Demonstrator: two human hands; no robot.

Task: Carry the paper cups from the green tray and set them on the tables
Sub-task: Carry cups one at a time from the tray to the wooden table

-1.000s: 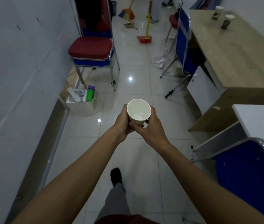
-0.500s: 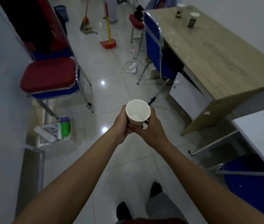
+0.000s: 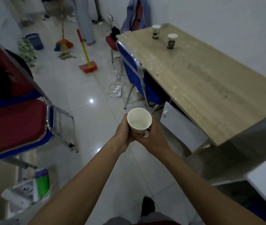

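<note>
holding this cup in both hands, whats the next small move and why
Probably carry the paper cup, held by left hand and right hand, rightward to the wooden table: it hangs over floor, and two cups already stand there.

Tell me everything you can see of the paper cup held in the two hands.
The paper cup is white inside, round-rimmed and tapering downward, with some print low on its outer wall. It looks empty and sits upright. The left hand and right hand wrap its lower part, holding it over the tiled floor, apart from the wooden table.
</note>
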